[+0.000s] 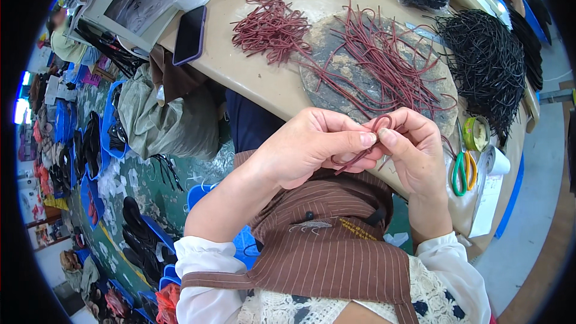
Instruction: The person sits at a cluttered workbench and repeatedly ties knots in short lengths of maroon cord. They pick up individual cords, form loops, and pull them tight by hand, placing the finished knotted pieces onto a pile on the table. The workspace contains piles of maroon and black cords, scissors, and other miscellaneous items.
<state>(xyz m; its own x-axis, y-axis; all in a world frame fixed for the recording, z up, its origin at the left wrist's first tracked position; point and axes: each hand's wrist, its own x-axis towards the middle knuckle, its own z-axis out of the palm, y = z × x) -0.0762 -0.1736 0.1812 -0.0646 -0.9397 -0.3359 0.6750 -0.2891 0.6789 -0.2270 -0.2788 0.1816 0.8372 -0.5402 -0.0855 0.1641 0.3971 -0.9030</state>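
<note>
Between my two hands is a thin dark-red cord (381, 121) bent into a small loop. My left hand (327, 142) pinches it between thumb and forefinger, and part of the cord hangs below those fingers. Thumb to thumb with it, my right hand (414, 144) grips the same cord from the other side. Whether it is knotted is hidden by the fingertips. Just beyond my hands, many loose red cords (390, 63) lie on a round, worn grey board (321, 66). A tangled heap of red cords (270, 30) sits to its left.
On the right of the table (252, 81) are a black cord pile (483, 60), scissors (461, 174) with green and orange handles, a round tin (476, 134) and a white roll (497, 161). A phone (189, 35) lies at the left edge. Blue bins (111, 123) stand on the floor.
</note>
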